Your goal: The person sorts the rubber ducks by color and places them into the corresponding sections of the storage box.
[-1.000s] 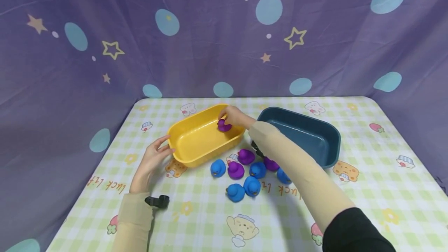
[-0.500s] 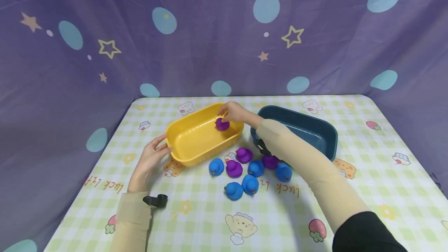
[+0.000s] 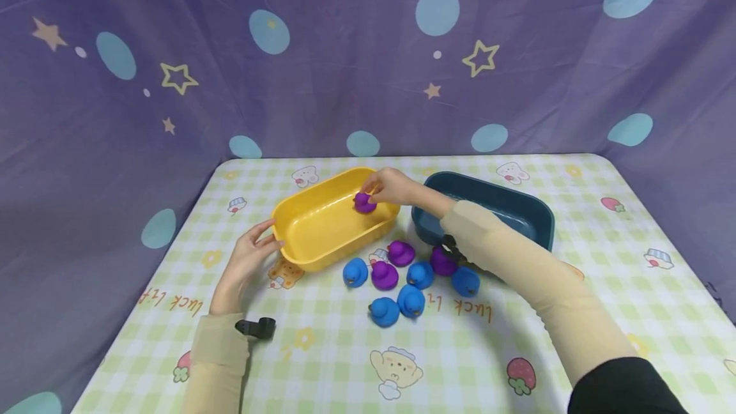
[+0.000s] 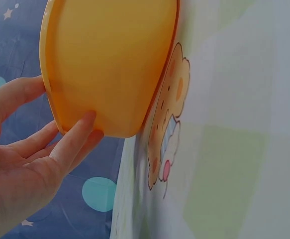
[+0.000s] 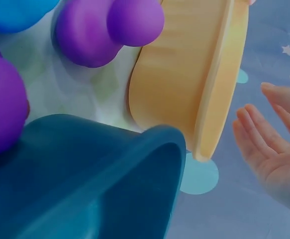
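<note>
At the left end of a yellow tub [image 3: 322, 254], my left hand [image 3: 247, 260] has its fingers spread and fairly straight. In the left wrist view, its fingertips [image 4: 87, 119] touch the tub's rim and outer wall. My right hand [image 3: 397, 187] is over the tub's right end, close to a purple rubber duck [image 3: 363, 203] inside it. Thumb and fingers of the right hand [image 5: 274, 144] stand apart in the right wrist view, with nothing visible between them. Whether a fingertip touches that duck cannot be told.
A dark blue tub [image 3: 537, 216] stands to the right, beneath the right forearm. In front of the tubs lie several blue rubber ducks [image 3: 384, 312] and 3 purple rubber ducks [image 3: 384, 275]. A checked cloth [image 3: 322, 363] covers the table; a purple curtain [image 3: 345, 50] hangs behind.
My right hand has loosened from the purple rubber duck and shifted slightly right; the duck is in the yellow tub. The left hand stays at the tub's end.
</note>
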Demonstrator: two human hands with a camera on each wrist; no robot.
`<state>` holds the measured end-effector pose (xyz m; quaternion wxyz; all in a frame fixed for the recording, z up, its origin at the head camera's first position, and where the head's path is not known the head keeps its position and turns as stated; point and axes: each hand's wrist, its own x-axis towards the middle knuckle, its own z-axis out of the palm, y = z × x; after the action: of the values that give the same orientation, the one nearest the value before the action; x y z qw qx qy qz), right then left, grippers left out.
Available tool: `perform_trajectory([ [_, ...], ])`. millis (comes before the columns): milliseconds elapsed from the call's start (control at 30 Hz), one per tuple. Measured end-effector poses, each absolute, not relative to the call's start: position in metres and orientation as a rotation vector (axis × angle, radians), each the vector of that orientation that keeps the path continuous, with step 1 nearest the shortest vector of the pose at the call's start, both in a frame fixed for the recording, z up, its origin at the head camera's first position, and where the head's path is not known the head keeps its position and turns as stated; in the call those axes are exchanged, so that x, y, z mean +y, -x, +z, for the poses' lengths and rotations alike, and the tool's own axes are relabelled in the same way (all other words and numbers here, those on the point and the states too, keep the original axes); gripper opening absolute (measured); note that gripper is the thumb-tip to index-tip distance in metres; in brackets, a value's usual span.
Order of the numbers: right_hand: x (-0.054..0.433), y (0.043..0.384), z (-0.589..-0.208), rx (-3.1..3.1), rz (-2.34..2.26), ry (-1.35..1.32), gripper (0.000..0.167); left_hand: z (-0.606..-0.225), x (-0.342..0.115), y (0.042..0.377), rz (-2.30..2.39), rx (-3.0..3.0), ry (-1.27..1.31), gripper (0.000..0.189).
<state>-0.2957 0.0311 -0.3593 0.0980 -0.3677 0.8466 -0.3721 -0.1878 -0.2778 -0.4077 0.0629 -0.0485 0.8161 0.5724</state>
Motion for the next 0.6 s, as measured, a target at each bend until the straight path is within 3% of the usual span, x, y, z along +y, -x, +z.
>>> perform_trajectory([
  [600,0.073,0.253,-0.346,2.451,-1.145,1.123,0.022,-0.409,-0.278,0.188,1.734,2.474,0.134,0.063],
])
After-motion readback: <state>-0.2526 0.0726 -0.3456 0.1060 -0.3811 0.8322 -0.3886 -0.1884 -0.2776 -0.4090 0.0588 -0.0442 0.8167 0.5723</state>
